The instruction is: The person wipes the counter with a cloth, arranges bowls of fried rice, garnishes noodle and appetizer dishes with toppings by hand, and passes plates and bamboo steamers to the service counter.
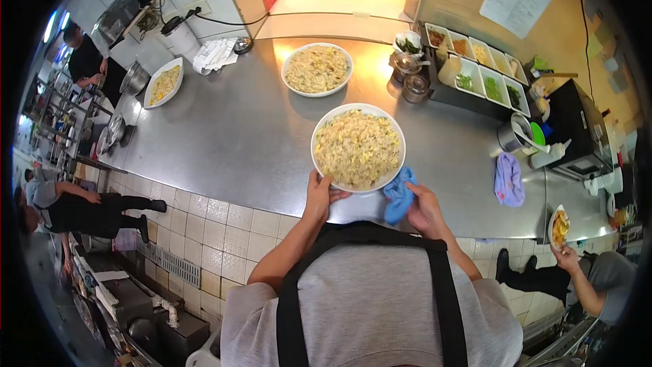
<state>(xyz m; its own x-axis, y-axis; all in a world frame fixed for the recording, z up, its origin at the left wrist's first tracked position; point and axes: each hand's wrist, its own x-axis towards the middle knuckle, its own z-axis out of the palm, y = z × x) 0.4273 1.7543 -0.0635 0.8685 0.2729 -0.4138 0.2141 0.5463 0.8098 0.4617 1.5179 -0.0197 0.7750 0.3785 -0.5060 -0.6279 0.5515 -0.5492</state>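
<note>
A large white bowl heaped with fried rice point(357, 149) is in front of me at the near side of the steel counter. My left hand point(323, 194) grips its lower left rim, fingers reaching under the bowl. In my right hand point(422, 204) is a bunched blue cloth point(399, 197), which lies against the bowl's lower right rim. Just beyond stands a second white bowl of fried rice point(317, 69), touched by neither hand.
On the steel counter point(224, 129), a dish of fried rice point(164, 84) and papers point(216, 56) lie left. Topping trays point(483, 81), a purple cloth point(509, 180) and a black appliance point(581, 136) stand right. A person at right holds a plate point(559, 225); two people are at left.
</note>
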